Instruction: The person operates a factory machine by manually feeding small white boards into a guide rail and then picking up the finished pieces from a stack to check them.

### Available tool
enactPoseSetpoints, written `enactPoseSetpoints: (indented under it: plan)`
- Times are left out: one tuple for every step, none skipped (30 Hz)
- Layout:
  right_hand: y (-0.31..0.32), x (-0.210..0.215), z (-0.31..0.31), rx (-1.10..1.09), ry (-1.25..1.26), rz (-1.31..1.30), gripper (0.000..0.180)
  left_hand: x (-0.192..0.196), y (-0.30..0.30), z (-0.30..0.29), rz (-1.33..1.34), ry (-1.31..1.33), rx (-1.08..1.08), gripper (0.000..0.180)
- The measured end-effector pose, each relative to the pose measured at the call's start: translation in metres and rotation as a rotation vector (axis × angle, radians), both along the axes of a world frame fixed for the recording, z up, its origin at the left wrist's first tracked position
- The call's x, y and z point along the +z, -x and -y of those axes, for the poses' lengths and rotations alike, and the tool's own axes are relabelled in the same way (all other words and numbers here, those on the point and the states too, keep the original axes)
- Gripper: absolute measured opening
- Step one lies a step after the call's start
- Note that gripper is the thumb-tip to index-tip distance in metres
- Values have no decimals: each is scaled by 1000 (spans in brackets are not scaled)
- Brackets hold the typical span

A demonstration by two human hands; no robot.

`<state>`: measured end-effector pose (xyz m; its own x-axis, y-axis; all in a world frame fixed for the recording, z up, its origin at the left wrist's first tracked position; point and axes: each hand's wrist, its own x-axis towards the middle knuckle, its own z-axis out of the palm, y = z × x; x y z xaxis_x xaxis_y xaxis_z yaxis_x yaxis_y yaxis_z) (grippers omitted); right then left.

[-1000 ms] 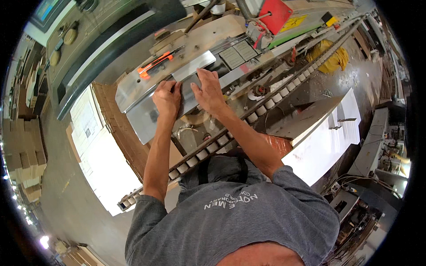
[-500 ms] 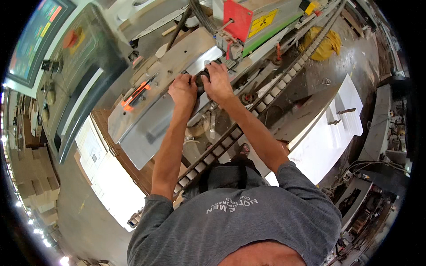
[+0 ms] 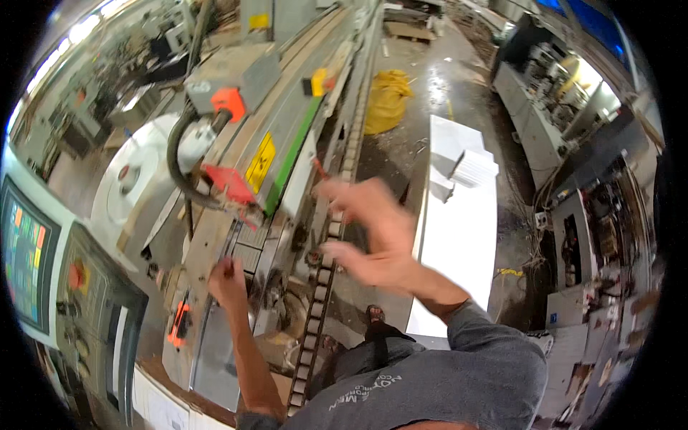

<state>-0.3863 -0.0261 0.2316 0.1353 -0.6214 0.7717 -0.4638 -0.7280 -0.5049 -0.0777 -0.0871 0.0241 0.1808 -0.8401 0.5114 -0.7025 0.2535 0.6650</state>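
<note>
My left hand (image 3: 228,284) is curled closed over the machine's metal bed (image 3: 218,351), its fingertips by a small dark thing I cannot make out. Blurred by motion, my right hand (image 3: 376,233) is lifted over the chain track (image 3: 324,287); its thumb and fingers are spread with nothing between them. Left of the bed plate lies an orange-and-black hand tool (image 3: 179,322), perhaps a utility knife. Just beyond my left hand is a slotted metal part of the bed (image 3: 249,251), below a red plate (image 3: 228,183).
A control panel with a screen (image 3: 27,251) stands at the left. White panels (image 3: 459,265) lie at the right, with a small white stack (image 3: 474,170) on top. Farther off sits a yellow sack (image 3: 388,100). A dark hose (image 3: 175,158) loops beside the machine head.
My hands, together at the bed before, are now apart. The right has swung up and right, opening. The view has turned toward the far end of the machine.
</note>
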Motion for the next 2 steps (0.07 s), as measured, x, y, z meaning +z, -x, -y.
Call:
enactPoseSetpoints:
  plan:
    - [17, 31, -14, -35, 104, 95, 64, 2, -2, -21, -124, -47, -5, 25]
    - [16, 33, -19, -40, 122, 98, 64, 3, -3, -39, -240, -99, 1, 20]
